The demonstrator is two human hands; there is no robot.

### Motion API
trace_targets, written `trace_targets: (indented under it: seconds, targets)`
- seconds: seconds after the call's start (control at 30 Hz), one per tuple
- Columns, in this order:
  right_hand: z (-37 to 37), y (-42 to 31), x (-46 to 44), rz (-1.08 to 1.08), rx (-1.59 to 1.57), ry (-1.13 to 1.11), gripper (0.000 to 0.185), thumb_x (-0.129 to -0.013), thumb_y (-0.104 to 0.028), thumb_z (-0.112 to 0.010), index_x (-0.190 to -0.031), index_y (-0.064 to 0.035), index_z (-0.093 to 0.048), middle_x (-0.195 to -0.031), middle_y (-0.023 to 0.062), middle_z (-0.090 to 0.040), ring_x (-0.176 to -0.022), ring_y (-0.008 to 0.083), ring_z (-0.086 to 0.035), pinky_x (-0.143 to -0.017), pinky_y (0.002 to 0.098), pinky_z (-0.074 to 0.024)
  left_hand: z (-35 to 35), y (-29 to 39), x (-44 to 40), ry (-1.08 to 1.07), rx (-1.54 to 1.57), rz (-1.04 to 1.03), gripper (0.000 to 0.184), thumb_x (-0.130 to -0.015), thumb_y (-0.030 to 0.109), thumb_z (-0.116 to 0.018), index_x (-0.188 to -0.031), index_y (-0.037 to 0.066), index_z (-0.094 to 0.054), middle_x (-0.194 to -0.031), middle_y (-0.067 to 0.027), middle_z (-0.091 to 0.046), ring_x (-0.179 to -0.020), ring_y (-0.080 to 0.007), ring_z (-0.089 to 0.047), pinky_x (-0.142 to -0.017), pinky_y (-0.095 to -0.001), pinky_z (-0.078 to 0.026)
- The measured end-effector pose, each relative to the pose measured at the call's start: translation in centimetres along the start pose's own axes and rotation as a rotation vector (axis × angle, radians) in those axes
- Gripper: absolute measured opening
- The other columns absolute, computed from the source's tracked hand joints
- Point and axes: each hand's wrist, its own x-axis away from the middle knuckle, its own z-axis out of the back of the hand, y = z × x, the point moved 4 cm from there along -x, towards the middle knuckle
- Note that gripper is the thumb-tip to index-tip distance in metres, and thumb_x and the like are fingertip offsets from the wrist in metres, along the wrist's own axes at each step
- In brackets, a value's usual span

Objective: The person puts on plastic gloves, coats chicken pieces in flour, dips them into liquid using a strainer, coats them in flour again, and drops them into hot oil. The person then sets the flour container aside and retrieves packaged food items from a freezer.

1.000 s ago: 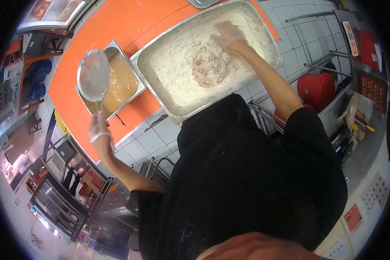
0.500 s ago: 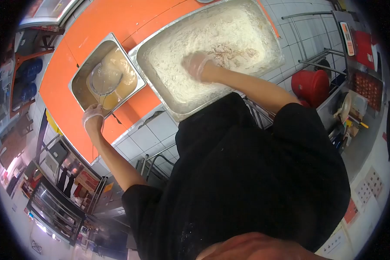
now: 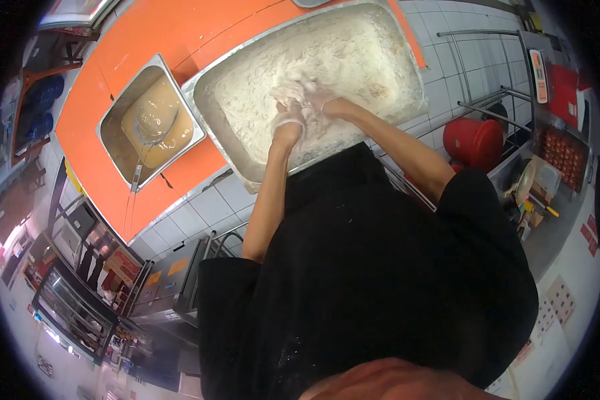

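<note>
A large metal tray (image 3: 213, 127) of pale flour (image 3: 360, 50) lies in front of me. Both my hands are in it, wearing clear plastic gloves. My left hand (image 3: 289, 119) reaches in with its fingers apart, against a flour-coated lump (image 3: 290, 91) whose kind I cannot make out. Close beside it is my right hand (image 3: 321, 98), blurred and partly sunk in flour, so its fingers do not show clearly. To the left, a smaller deep metal pan (image 3: 110, 137) holds a tan liquid batter (image 3: 161, 99). A wire strainer (image 3: 155, 127) rests in that pan, its handle over the near rim.
Both containers stand on an orange tabletop (image 3: 140, 47). A red bucket (image 3: 473, 143) stands at the right by a metal rack (image 3: 477, 33). Farther right, a counter carries a tray of eggs (image 3: 562, 157) and kitchen items. White tiles cover the floor.
My left hand has let go of the strainer and moved right into the flour beside my right hand. The strainer now lies in the batter with its handle on the pan's rim.
</note>
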Motion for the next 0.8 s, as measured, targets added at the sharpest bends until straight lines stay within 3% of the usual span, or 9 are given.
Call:
trace_targets:
  seconds: [0.13,0.2,0.3,0.37,0.43,0.53,0.57,0.67,0.8]
  targets:
    - [4.2,2.4,-0.7,0.315,0.081,-0.237,0.067,-0.1,-0.039,-0.054,-0.151,0.0018,-0.039,-0.148,0.0286,-0.046,-0.141,0.041,-0.041,-0.118,0.0453,-0.0329,3.4,4.4,3.8,-0.209,-0.155,-0.101,0.072,-0.101,0.039,-0.051,-0.148,-0.014,-0.038,-0.148,-0.0297,-0.05,-0.138,-0.0353,-0.049,-0.114,-0.0368,-0.036]
    - [8.9,1.0,-0.1,0.467,0.249,-0.346,0.064,-0.1,-0.036,-0.053,-0.147,0.0056,-0.043,-0.144,0.0309,-0.048,-0.136,0.0427,-0.047,-0.116,0.0455,-0.0364,5.2,2.2,3.6,-0.148,-0.619,-0.335,0.059,-0.096,0.032,-0.057,-0.134,-0.013,-0.053,-0.139,-0.0321,-0.056,-0.129,-0.0406,-0.055,-0.107,-0.0409,-0.043]
    - [10.8,-2.3,3.3,-0.111,0.892,-0.474,0.039,-0.1,-0.019,-0.047,-0.133,-0.0034,-0.062,-0.14,0.0299,-0.054,-0.122,0.0425,-0.059,-0.107,0.0467,-0.045,5.2,1.4,4.1,-0.303,-0.666,0.032,0.035,-0.092,0.025,-0.057,-0.101,-0.006,-0.071,-0.102,-0.0296,-0.071,-0.096,-0.0471,-0.068,-0.087,-0.0458,-0.055]
    - [6.1,3.5,3.4,-0.048,0.941,-0.555,0.034,-0.098,-0.014,-0.047,-0.121,0.0007,-0.068,-0.131,0.0308,-0.059,-0.112,0.042,-0.063,-0.099,0.0465,-0.05,1.6,-2.3,3.2,-0.265,-0.844,-0.111,0.03,-0.091,0.022,-0.057,-0.091,-0.005,-0.072,-0.09,-0.0269,-0.071,-0.085,-0.0471,-0.068,-0.08,-0.0486,-0.055]
    - [2.8,4.0,3.0,-0.207,0.684,-0.439,0.032,-0.097,-0.014,-0.048,-0.114,0.0045,-0.068,-0.128,0.0293,-0.062,-0.11,0.0378,-0.064,-0.091,0.0438,-0.0527,-0.6,1.1,4.4,-0.426,-0.943,-0.345,0.03,-0.091,0.021,-0.057,-0.083,-0.004,-0.071,-0.081,-0.027,-0.069,-0.079,-0.0466,-0.067,-0.074,-0.0482,-0.053]
    - [0.7,2.2,2.2,-0.372,-0.002,-0.441,0.034,-0.097,-0.021,-0.053,-0.112,0.0067,-0.067,-0.117,0.024,-0.067,-0.101,0.0317,-0.066,-0.087,0.042,-0.0528,-2.2,4.3,5.6,-0.274,-0.333,-0.295,0.03,-0.092,0.022,-0.058,-0.08,-0.002,-0.071,-0.085,-0.0279,-0.069,-0.081,-0.0438,-0.066,-0.073,-0.0476,-0.051]
    - [1.3,3.2,2.1,-0.104,-0.411,-0.331,0.036,-0.097,-0.03,-0.059,-0.11,0.0025,-0.069,-0.109,0.017,-0.068,-0.097,0.0249,-0.062,-0.088,0.0404,-0.051,-1.4,6.0,6.2,-0.168,-0.483,-0.356,0.029,-0.094,0.025,-0.059,-0.093,0.0,-0.072,-0.095,-0.0276,-0.069,-0.09,-0.0397,-0.067,-0.077,-0.0463,-0.051]
    - [5.0,0.8,1.6,-0.062,-0.526,-0.173,0.037,-0.098,-0.034,-0.062,-0.116,-0.0024,-0.07,-0.113,0.0139,-0.068,-0.101,0.0229,-0.06,-0.094,0.0392,-0.0484,4.2,9.4,6.5,0.086,-0.278,-0.326,0.037,-0.089,0.024,-0.07,-0.119,0.002,-0.066,-0.085,-0.0188,-0.069,-0.076,-0.0281,-0.066,-0.072,-0.0405,-0.052]
    - [7.5,9.1,-9.0,0.09,0.536,0.309,0.062,-0.102,-0.052,-0.048,-0.144,-0.0074,-0.056,-0.159,0.015,-0.043,-0.149,0.0276,-0.035,-0.12,0.0402,-0.0307,7.3,2.6,-1.8,0.332,-0.495,-0.247,0.053,-0.099,0.035,-0.061,-0.135,-0.004,-0.056,-0.099,-0.018,-0.072,-0.09,-0.0273,-0.068,-0.08,-0.0375,-0.053]
